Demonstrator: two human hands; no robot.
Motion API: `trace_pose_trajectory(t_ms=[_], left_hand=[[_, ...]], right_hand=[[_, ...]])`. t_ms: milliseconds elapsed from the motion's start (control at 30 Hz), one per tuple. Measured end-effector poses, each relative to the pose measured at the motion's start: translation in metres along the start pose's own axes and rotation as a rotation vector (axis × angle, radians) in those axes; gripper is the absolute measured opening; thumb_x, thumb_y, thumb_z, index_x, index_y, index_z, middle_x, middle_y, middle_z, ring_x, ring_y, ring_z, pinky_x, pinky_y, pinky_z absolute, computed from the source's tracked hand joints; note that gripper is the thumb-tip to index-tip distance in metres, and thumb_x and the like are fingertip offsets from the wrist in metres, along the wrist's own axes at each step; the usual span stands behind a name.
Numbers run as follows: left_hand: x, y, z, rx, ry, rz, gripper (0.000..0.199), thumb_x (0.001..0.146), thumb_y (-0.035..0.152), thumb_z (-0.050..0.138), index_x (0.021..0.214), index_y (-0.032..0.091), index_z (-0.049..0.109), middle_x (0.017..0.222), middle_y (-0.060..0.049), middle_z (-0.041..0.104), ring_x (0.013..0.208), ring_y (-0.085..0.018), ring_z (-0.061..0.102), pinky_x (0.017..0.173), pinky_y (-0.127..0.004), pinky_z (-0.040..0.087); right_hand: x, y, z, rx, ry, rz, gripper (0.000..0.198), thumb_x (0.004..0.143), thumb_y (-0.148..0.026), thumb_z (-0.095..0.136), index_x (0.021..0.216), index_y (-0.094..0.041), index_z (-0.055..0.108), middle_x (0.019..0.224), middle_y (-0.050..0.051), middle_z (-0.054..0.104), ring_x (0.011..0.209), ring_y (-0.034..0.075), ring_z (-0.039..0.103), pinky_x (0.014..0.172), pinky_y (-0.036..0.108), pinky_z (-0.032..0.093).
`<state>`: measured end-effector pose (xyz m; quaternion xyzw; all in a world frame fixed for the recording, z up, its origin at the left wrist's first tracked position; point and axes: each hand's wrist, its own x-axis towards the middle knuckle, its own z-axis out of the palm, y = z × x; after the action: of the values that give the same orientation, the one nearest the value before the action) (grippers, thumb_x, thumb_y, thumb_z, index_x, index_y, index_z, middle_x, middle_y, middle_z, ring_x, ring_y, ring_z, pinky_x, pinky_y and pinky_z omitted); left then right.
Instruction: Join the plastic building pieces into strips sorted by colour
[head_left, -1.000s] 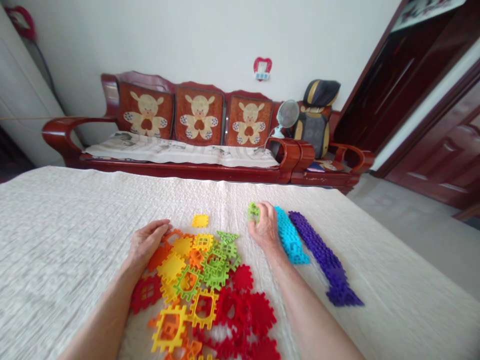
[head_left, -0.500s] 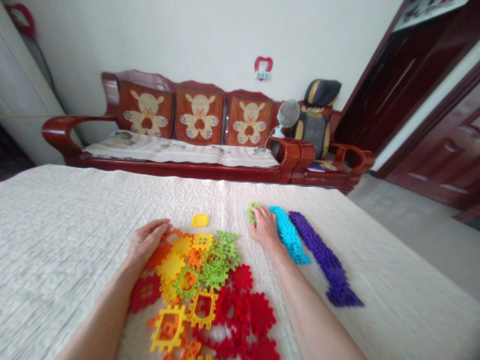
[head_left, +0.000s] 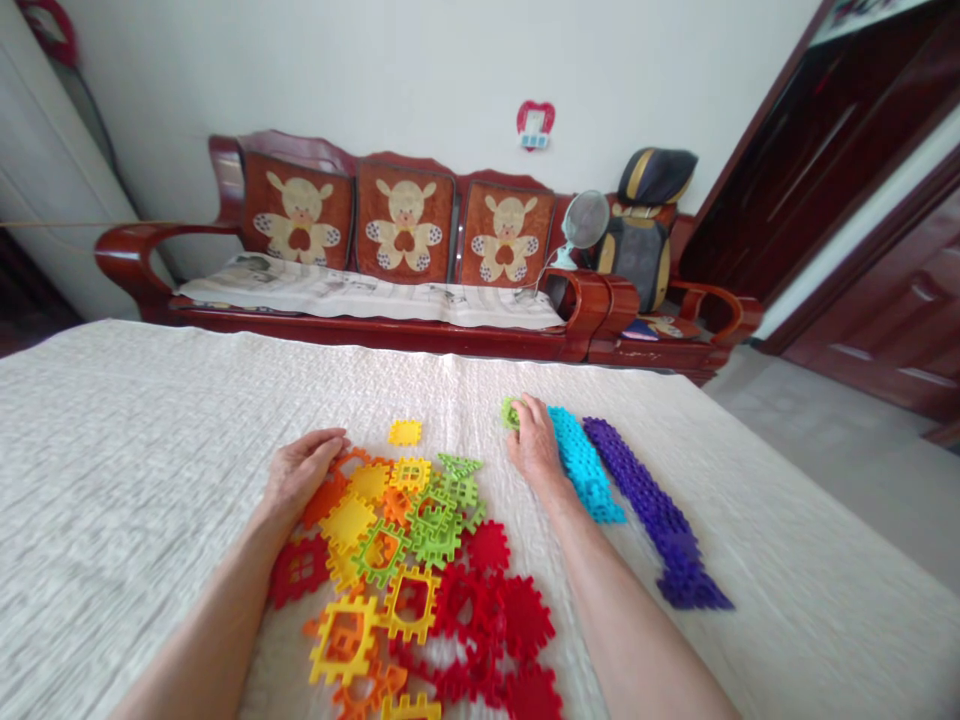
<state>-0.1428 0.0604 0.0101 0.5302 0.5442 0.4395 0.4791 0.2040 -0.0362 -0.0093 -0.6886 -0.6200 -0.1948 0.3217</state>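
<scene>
My right hand (head_left: 536, 445) has its fingers closed over a light green building tile (head_left: 511, 412), which rests on the cloth left of the turquoise strip of tiles (head_left: 583, 462). The fingers cover part of that tile. My left hand (head_left: 306, 468) lies with fingers stretched out at the upper left edge of a loose pile, beside an orange tile (head_left: 326, 498), holding nothing that I can see. The pile mixes yellow tiles (head_left: 349, 522), green tiles (head_left: 436, 540) and red tiles (head_left: 526, 615), all with notched edges. A single yellow tile (head_left: 405, 432) lies apart above it.
A purple strip of tiles (head_left: 651, 500) lies to the right of the turquoise one. Everything rests on a cream quilted cloth (head_left: 165, 430) over the table. Beyond its far edge are a wooden sofa (head_left: 375, 333), a small fan (head_left: 585, 220) and a massage seat cushion (head_left: 636, 255).
The view has tilted slightly, so the scene sits a little further right and up. The green tile under my right fingers shows less of its face. My left hand stays by the pile.
</scene>
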Motion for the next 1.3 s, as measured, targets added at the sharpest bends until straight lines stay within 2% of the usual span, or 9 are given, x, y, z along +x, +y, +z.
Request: trace_pose_trajectory(t_ms=[200,333,533,667,767,967,1133,1300], left_hand=[[0.003,-0.002,0.000,-0.021,0.015,0.020,0.040,0.060,0.044,0.068,0.090,0.017,0.074,0.077,-0.005,0.074,0.067,-0.016,0.065,0.057,-0.023,0.049],[0.002,-0.003,0.000,-0.020,0.007,0.066,0.043,0.061,0.047,0.069,0.090,0.016,0.074,0.077,-0.005,0.074,0.065,-0.016,0.064,0.059,-0.024,0.049],[0.002,-0.004,0.001,-0.028,0.016,0.069,0.046,0.061,0.048,0.069,0.092,0.015,0.074,0.077,-0.006,0.074,0.066,-0.017,0.064,0.058,-0.024,0.048],[0.001,-0.005,0.001,-0.046,-0.011,0.093,0.042,0.064,0.047,0.068,0.091,0.016,0.074,0.078,-0.005,0.074,0.066,-0.016,0.064,0.060,-0.024,0.049],[0.002,-0.007,0.000,-0.033,-0.007,0.101,0.041,0.064,0.046,0.069,0.091,0.015,0.074,0.077,-0.005,0.074,0.065,-0.016,0.063,0.059,-0.024,0.048],[0.002,-0.007,0.001,-0.021,-0.001,0.089,0.042,0.064,0.045,0.068,0.093,0.015,0.074,0.079,-0.005,0.074,0.065,-0.015,0.062,0.059,-0.023,0.047],[0.000,-0.002,0.002,-0.022,0.007,0.060,0.045,0.061,0.046,0.069,0.093,0.015,0.074,0.077,-0.005,0.073,0.065,-0.016,0.063,0.057,-0.023,0.046],[-0.002,0.001,0.002,0.000,0.014,0.062,0.045,0.061,0.048,0.067,0.091,0.016,0.074,0.080,-0.007,0.074,0.068,-0.017,0.065,0.058,-0.024,0.049]], right_hand=[[0.001,-0.011,-0.008,0.068,0.033,-0.029,0.054,0.068,-0.003,0.047,0.120,-0.013,0.056,0.135,0.018,0.051,0.130,0.030,0.043,0.112,0.050,0.037],[-0.005,-0.030,-0.012,0.284,0.027,-0.030,0.047,0.070,-0.006,0.047,0.114,-0.016,0.060,0.125,0.015,0.059,0.122,0.026,0.052,0.108,0.046,0.041],[-0.029,-0.056,-0.040,0.608,-0.223,-0.024,0.029,0.070,-0.011,0.050,0.093,-0.022,0.063,0.108,0.007,0.065,0.105,0.023,0.061,0.095,0.041,0.049],[-0.039,-0.066,-0.057,0.635,-0.373,-0.098,0.018,0.077,-0.019,0.056,0.094,-0.021,0.062,0.101,0.007,0.064,0.099,0.022,0.061,0.091,0.040,0.050],[-0.041,-0.072,-0.059,0.557,-0.422,-0.150,0.022,0.081,-0.028,0.061,0.102,-0.020,0.061,0.106,0.010,0.063,0.102,0.024,0.060,0.093,0.042,0.049],[-0.041,-0.076,-0.053,0.505,-0.388,-0.178,0.028,0.079,-0.028,0.063,0.107,-0.021,0.060,0.108,0.010,0.065,0.105,0.025,0.060,0.094,0.044,0.049],[-0.039,-0.067,-0.055,0.533,-0.259,-0.152,0.035,0.080,-0.028,0.061,0.114,-0.021,0.057,0.113,0.010,0.063,0.108,0.025,0.059,0.096,0.042,0.049],[-0.035,-0.056,-0.058,0.502,-0.239,-0.154,0.036,0.080,-0.029,0.059,0.115,-0.021,0.058,0.114,0.010,0.064,0.110,0.026,0.059,0.098,0.043,0.048]])
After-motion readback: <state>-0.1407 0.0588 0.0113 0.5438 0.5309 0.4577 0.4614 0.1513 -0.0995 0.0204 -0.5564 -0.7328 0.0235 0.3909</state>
